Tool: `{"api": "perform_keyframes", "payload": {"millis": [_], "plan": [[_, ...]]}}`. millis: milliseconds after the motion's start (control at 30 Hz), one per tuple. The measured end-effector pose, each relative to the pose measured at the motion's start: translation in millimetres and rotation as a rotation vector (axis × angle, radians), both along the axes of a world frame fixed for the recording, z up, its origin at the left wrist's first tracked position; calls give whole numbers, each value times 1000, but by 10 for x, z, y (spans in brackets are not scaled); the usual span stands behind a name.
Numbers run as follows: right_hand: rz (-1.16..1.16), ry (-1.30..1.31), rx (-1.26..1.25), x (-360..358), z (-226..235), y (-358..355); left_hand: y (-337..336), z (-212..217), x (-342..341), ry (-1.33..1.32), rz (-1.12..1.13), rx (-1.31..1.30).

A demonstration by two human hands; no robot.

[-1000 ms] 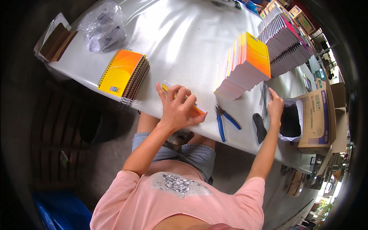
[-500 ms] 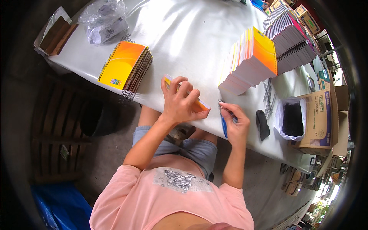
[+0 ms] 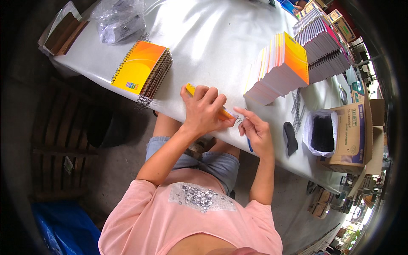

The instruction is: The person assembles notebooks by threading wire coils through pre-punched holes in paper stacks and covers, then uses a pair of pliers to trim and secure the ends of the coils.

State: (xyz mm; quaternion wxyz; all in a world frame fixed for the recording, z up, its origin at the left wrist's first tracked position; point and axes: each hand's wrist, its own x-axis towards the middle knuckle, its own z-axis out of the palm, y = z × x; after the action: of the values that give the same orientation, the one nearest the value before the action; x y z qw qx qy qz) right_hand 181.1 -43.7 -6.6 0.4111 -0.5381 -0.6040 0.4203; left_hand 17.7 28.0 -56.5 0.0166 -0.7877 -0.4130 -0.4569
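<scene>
My left hand (image 3: 204,111) is closed around a small yellow-orange notebook (image 3: 191,89), held on its edge just above the table's front part. A short length of spiral wire (image 3: 239,120) sticks out of the notebook's right end. Beside that wire is my right hand (image 3: 257,132), index finger stretched out and thumb apart from it; whether a fingertip touches the wire is hard to tell. Part of a blue tool handle (image 3: 250,145) shows below the right hand, the rest hidden. To the left lies a stack of yellow-orange spiral notebooks (image 3: 138,68).
A tall stack of unbound yellow-orange notebooks (image 3: 274,70) stands right, with more stacked books (image 3: 318,42) behind. Loose wire coils (image 3: 297,108), a black cloth (image 3: 290,138) and a cardboard box (image 3: 350,131) with a white-lined opening sit nearer. Plastic bags (image 3: 119,23) lie far left.
My right hand has moved left toward the notebook's end, and its index finger has stretched out from a pinch. Spiral wire now shows at that end. The left hand has barely shifted.
</scene>
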Motion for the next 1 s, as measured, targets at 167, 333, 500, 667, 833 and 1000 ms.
{"api": "perform_keyframes", "payload": {"millis": [167, 333, 500, 667, 833, 1000], "plan": [[-222, 19, -25, -88, 46, -38, -10, -73, -27, 0, -53, 43], [-39, -335, 299, 18, 36, -91, -43, -64, -134, 3, -131, 42], [29, -175, -282, 32, 132, -130, -25, -77, -151, 78, -139, -26], [-561, -899, 218, 882, -98, -408, -14, 40, -184, 15, -227, -78], [-816, -1089, 33, 1490, -611, -879, -8, 70, -210, -34, -309, -130], [-794, 237, 386, 1111, -348, -670, -14, 54, -256, -61, -328, -169]]}}
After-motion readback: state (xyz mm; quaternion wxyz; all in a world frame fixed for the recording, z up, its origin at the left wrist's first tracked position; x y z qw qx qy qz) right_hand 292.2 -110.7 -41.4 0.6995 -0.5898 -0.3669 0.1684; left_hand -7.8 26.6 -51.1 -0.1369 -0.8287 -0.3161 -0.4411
